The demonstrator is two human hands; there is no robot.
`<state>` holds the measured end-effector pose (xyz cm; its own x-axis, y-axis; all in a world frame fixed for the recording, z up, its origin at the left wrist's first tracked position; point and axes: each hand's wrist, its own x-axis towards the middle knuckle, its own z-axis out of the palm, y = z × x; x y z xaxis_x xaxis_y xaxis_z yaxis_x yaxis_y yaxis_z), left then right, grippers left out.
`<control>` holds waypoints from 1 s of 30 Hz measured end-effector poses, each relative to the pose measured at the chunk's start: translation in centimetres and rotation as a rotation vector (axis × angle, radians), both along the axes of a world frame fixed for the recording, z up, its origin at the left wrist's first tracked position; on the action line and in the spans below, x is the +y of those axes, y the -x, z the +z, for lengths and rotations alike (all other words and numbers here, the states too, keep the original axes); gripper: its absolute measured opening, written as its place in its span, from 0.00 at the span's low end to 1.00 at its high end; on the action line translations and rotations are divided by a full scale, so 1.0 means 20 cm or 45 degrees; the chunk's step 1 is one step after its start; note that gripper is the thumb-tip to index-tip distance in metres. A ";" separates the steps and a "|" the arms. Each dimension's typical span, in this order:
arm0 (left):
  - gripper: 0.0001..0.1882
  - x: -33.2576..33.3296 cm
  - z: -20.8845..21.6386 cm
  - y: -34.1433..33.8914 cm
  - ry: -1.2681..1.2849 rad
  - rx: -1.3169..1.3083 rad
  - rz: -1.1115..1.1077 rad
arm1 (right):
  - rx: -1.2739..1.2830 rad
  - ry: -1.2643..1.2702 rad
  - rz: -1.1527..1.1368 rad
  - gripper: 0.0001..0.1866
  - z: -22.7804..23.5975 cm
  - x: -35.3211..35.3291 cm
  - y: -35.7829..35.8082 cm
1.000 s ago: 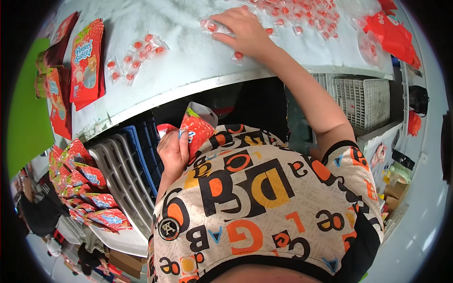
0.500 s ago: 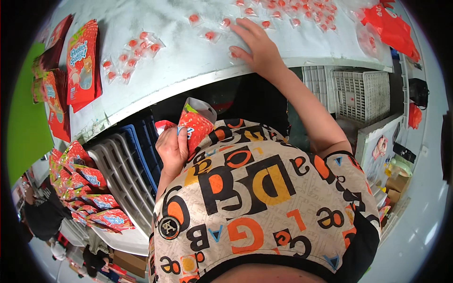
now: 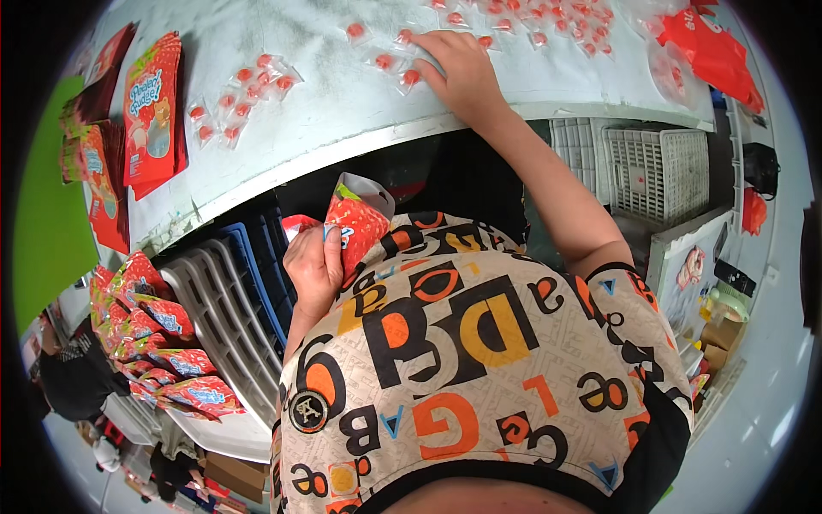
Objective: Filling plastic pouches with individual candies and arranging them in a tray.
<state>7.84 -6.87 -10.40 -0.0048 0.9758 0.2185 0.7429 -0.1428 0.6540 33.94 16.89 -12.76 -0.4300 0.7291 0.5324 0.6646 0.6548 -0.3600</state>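
Note:
My left hand (image 3: pixel 313 267) is closed round a red printed pouch (image 3: pixel 360 224) and holds it against my front, below the table edge. The pouch's mouth gapes at the top, showing a silvery-grey inside. Over the pale table, my right hand (image 3: pixel 462 75) reaches out with thumb and fingers apart. One clear-wrapped red candy (image 3: pixel 410 78) lies at its thumb tip, and another wrapped candy (image 3: pixel 404 37) is by the index fingertip. Two more candies lie just left of these, including a wrapped red sweet (image 3: pixel 384 62). Nothing shows between the fingers.
A loose candy group (image 3: pixel 244 94) lies left on the table (image 3: pixel 308 111), a bigger candy spread (image 3: pixel 565 21) far right. Flat red pouches (image 3: pixel 154 111) stack at the left edge. Filled pouches (image 3: pixel 163 343) stand in a crate at lower left. White baskets (image 3: pixel 655 176) sit under the table.
My right hand has shifted slightly left and away from me. The candy by its thumb has slid away from the table edge and now shows fully. The left hand still holds the pouch.

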 end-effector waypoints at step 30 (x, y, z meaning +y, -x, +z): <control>0.08 -0.01 0.01 0.00 -0.050 0.005 -0.026 | -0.119 -0.237 -0.117 0.25 -0.09 0.11 0.49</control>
